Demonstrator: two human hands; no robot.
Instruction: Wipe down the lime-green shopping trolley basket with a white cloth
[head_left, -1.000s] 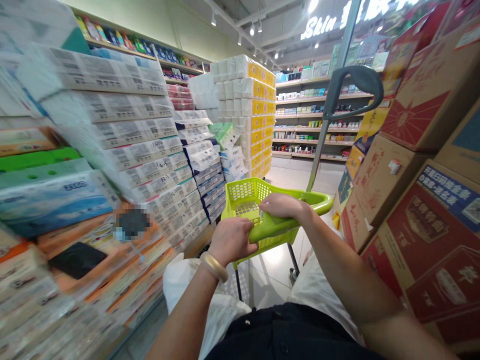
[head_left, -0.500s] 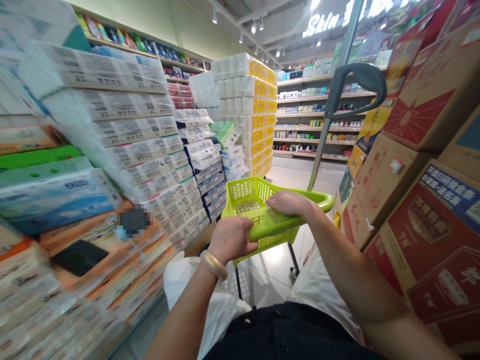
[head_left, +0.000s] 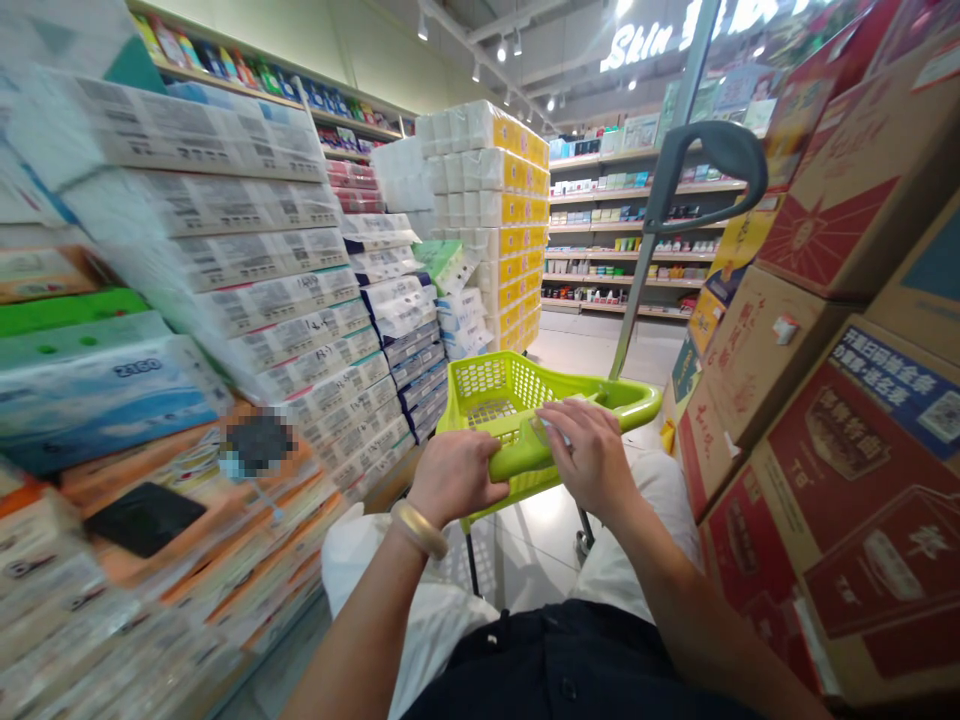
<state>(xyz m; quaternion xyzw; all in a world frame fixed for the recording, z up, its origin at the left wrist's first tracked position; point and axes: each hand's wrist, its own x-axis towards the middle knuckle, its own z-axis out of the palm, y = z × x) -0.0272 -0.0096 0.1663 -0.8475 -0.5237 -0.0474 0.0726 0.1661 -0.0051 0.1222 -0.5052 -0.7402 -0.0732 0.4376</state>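
A lime-green shopping basket (head_left: pixel 501 385) on a wheeled frame stands in front of me in a store aisle. My left hand (head_left: pixel 456 480), with a gold bangle on the wrist, is closed around the basket's near rim. Over the same rim my right hand (head_left: pixel 589 452) holds its fingers curled and pinched on something small that I cannot make out. A grey pull handle (head_left: pixel 705 150) rises from the basket's far right side on a metal pole.
Stacked packs of tissue and toilet paper (head_left: pixel 247 290) fill the shelves on my left, with a black phone-like object (head_left: pixel 142 518) lying on an orange pack. Cardboard boxes (head_left: pixel 832 400) are piled on my right. A tall yellow-and-white paper stack (head_left: pixel 495 220) stands ahead beside product shelves.
My right hand has pulled back along the basket rim toward me and its fingers have curled. My left hand keeps its grip. The view shifted slightly.
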